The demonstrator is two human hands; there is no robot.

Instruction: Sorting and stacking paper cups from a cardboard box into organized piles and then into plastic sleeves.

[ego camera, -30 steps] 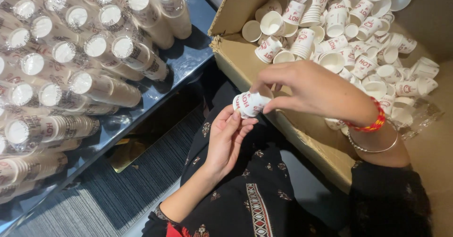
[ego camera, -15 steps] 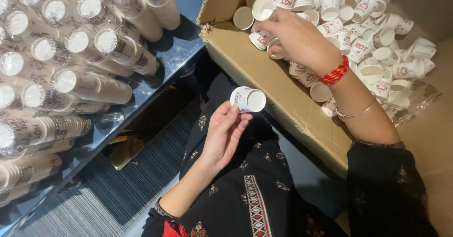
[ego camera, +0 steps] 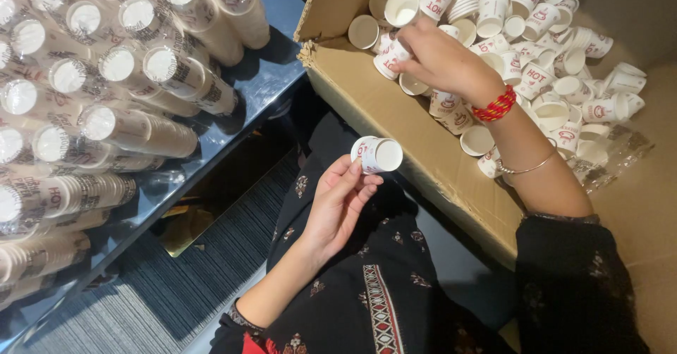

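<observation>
Dark glossy bench (ego camera: 271, 79) at left carried wrapped sleeves of stacked cups (ego camera: 134, 125). Item: small stack of white paper cups (ego camera: 377, 154), held over the lap, pinched in the left hand (ego camera: 338, 206). Right hand (ego camera: 441, 61) reached into the cardboard box (ego camera: 395, 125), fingers closed on a loose cup (ego camera: 390, 59). Step judged: gathering cups into the stack; nesting the picked cup squarely would be required.
</observation>
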